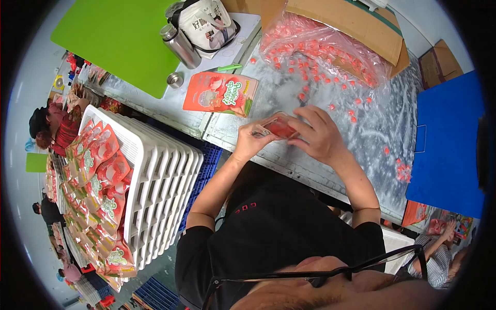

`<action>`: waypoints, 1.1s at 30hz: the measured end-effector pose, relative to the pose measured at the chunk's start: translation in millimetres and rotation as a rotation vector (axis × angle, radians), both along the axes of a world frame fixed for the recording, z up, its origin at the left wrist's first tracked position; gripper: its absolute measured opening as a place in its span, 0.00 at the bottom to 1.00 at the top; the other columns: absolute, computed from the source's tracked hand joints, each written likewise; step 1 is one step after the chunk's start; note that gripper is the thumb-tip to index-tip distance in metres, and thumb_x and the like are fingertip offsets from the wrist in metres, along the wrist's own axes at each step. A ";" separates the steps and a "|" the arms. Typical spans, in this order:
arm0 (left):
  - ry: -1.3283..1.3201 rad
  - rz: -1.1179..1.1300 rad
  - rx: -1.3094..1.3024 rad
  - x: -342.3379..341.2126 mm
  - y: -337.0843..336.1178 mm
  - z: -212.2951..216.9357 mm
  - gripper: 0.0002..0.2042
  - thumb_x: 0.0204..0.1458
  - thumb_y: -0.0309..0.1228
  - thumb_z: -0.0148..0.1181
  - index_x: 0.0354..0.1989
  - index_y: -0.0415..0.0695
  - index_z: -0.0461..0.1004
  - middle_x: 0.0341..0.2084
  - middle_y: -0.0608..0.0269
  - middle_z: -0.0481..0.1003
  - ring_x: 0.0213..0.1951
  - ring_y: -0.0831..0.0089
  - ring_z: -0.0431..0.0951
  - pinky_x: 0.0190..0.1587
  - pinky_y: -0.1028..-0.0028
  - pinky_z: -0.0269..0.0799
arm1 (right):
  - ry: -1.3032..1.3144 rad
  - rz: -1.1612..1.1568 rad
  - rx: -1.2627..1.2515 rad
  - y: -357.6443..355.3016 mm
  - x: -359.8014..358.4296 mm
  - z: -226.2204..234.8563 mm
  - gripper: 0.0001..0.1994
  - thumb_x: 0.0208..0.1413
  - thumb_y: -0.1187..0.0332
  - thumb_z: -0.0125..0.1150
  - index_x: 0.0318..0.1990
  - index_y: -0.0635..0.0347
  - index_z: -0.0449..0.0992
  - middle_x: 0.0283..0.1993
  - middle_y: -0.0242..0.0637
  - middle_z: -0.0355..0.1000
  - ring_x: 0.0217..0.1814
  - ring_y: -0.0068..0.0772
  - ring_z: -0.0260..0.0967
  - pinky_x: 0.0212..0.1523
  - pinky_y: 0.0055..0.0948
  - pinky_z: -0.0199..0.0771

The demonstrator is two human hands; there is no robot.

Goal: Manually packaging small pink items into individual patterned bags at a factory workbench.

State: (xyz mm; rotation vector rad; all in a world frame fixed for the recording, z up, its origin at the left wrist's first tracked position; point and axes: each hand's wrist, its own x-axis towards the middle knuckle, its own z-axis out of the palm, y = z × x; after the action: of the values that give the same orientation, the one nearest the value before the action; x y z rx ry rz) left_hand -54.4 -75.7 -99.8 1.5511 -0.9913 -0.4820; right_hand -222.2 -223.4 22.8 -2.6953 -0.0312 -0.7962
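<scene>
A small red-and-clear pouch (279, 127) is held up in front of my chest, over the table's near edge. My left hand (251, 139) is closed round its left end. At the opposite end, my right hand (321, 135) has thumb and index finger on the pouch, with the other fingers raised. What lies inside the pouch cannot be made out. Just beyond my left hand, a red printed pouch (221, 94) lies flat on the metal table (330, 155). Small red wrapped pieces (353, 114) are scattered past my right hand.
A cardboard box (351, 23) with a plastic liner (315, 44) spills red pieces. Stacked white trays (165, 191) stand left, topped with filled pouches (106, 181). A steel bottle (181, 46), its cap (174, 80), a green-handled knife (227, 67) and a blue bin (449, 144) are around.
</scene>
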 end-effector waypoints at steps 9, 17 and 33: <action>0.052 -0.082 -0.093 -10.3 -3.1 -0.6 0.27 0.41 0.22 0.75 0.54 0.39 0.77 0.36 0.59 0.83 0.35 0.77 0.82 0.40 0.75 0.77 | 0.430 0.021 -0.218 12.9 27.0 -16.8 0.07 0.45 0.70 0.63 0.32 0.59 0.81 0.38 0.42 0.76 0.43 0.43 0.76 0.49 0.35 0.74; 0.269 0.023 -0.042 -1.2 2.0 0.0 0.12 0.47 0.21 0.71 0.41 0.35 0.81 0.34 0.62 0.82 0.35 0.79 0.79 0.40 0.78 0.75 | -0.110 0.122 0.005 7.4 40.6 -3.6 0.18 0.44 0.71 0.68 0.46 0.61 0.80 0.38 0.42 0.77 0.49 0.48 0.75 0.54 0.41 0.74; 0.914 -0.093 -0.162 4.7 7.7 5.8 0.15 0.59 0.24 0.60 0.54 0.35 0.74 0.47 0.57 0.79 0.47 0.71 0.78 0.52 0.68 0.76 | -0.169 -0.029 1.303 -3.7 25.9 -124.6 0.08 0.60 0.71 0.63 0.38 0.68 0.80 0.40 0.34 0.80 0.39 0.17 0.69 0.43 0.20 0.70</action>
State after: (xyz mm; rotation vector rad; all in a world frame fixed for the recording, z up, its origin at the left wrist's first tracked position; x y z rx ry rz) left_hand -49.7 -67.9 -94.0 0.9570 -0.3696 -1.0267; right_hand -196.3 -227.1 -101.8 -1.3980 0.3575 -0.6788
